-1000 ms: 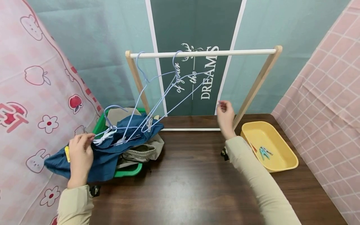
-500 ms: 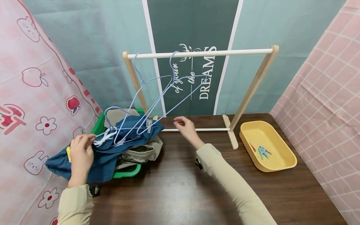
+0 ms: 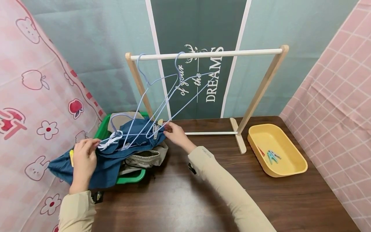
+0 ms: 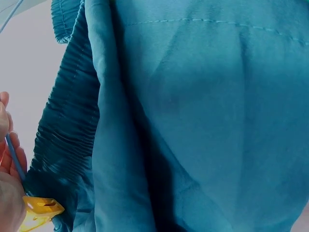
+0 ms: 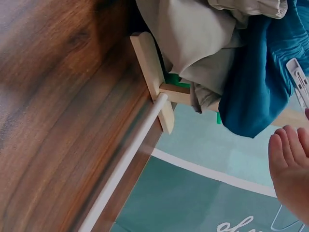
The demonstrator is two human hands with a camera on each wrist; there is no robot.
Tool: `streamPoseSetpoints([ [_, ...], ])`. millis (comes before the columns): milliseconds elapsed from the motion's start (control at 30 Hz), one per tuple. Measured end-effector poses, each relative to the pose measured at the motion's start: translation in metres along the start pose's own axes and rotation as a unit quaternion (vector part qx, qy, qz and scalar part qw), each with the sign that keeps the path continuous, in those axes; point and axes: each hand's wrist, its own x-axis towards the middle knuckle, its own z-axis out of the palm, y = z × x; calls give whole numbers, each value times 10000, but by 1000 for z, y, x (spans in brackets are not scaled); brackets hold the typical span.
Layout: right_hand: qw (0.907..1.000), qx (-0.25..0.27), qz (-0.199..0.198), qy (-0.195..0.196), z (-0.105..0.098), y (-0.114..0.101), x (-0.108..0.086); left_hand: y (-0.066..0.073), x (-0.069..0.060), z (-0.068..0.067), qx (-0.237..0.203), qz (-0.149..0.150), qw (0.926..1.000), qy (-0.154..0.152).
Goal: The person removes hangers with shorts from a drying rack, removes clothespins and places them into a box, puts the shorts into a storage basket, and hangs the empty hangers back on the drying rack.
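My left hand (image 3: 84, 158) pinches the left end of a light blue wire hanger (image 3: 111, 120), beside a yellow clothespin (image 3: 71, 158). Blue drawstring pants (image 3: 104, 169) with a gathered elastic waistband hang along this hanger, white cord showing at the middle. A pale clothespin (image 5: 299, 79) sits on the waistband's right end. Right there, my right hand (image 3: 176, 135) has its fingertips at the end of the pants and hanger. In the right wrist view its fingers (image 5: 287, 145) are partly cut off by the frame edge, so whether they grip is hidden.
Two more wire hangers (image 3: 139, 103) hang from the white bar (image 3: 220, 53) of a wooden rack. Beneath the pants stands a green basket (image 3: 101, 132) with beige clothing (image 3: 156, 156). A yellow tray (image 3: 278, 129) holding several clothespins (image 3: 272, 157) stands at the right.
My right hand has swung left from beside the rack's right post to the right end of the blue pants. My left hand keeps its pinch on the hanger, almost unmoved.
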Motion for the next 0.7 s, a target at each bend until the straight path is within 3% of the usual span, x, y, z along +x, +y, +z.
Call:
streamPoseSetpoints([
  [133,9976,-261,-90,-628,5,-7,3,0,0,0,-44,66,10000,23],
  [267,9957,-278,-166,-865,10,-11,4,0,0,1,-65,101,9999,17],
  [433,9969,400,-37,-677,12,-12,5,3,0,1,-60,11,9999,128],
  [700,9956,906,13,-256,11,-6,8,7,1,2,3,-313,9994,171],
])
